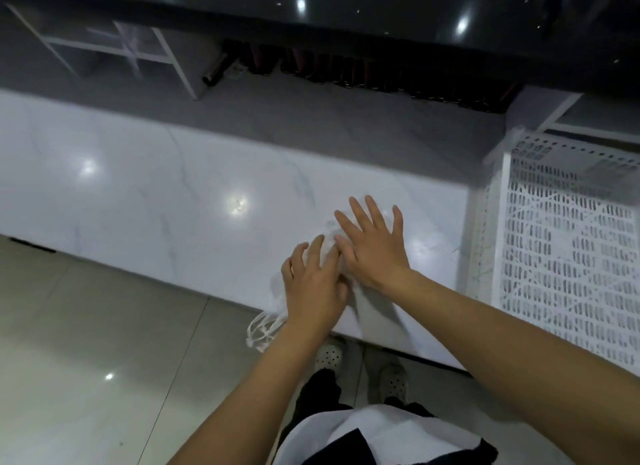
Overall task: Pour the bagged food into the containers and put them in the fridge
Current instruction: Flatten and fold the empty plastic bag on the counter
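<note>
A thin white plastic bag (277,291) lies flat near the front edge of a white marble counter (138,187). Its handles (259,329) hang over the edge. My left hand (311,284) presses on the bag with the fingers curled into the plastic. My right hand (374,243) lies flat on the bag's far part with the fingers spread. Both hands touch each other at the fingertips. The bag looks flat; I cannot tell what is in it. No container and no fridge are in view.
A white perforated rack (561,250) stands at the counter's right end. Behind the counter runs a grey floor strip with a row of dark bottles (363,73) under a black glossy top. A white frame (114,49) is at the back left. My feet (360,367) stand on beige tiles.
</note>
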The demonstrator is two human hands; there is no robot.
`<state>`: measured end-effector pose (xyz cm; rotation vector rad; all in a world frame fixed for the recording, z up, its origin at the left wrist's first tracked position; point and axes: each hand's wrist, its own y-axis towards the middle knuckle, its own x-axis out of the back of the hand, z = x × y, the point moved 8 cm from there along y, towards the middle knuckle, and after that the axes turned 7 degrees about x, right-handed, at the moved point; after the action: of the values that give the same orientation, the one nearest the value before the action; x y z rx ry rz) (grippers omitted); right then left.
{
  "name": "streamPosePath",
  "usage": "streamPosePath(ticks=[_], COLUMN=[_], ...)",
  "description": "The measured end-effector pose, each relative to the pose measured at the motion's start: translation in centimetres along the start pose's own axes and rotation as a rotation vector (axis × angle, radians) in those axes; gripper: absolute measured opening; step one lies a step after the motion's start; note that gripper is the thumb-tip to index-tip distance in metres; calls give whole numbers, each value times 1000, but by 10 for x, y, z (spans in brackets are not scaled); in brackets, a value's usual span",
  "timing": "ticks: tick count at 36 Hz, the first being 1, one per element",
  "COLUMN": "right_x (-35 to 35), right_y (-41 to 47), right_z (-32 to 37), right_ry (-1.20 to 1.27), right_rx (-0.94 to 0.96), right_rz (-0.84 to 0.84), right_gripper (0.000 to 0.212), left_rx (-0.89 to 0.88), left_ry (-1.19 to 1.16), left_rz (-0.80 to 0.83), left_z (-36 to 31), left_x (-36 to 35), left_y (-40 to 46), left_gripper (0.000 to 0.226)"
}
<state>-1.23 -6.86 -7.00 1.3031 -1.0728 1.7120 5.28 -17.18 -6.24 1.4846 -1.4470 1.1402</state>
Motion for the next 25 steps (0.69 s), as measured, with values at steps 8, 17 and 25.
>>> streamPosePath(ticks=[8, 17, 25], right_x=[-26, -28, -28], right_y=[15, 24, 25], right_z=[-17, -20, -20], right_ry=[-50, -19, -14], right_rx=[40, 52, 38], right_rz=[33, -23, -39], right_gripper=[57, 62, 68], left_rx=[1, 14, 36], left_ry=[92, 85, 117], left_rz=[139, 115, 150], left_z=[29, 35, 44], left_x=[-35, -40, -35], left_y=[-6, -8, -26], left_gripper=[71, 76, 70])
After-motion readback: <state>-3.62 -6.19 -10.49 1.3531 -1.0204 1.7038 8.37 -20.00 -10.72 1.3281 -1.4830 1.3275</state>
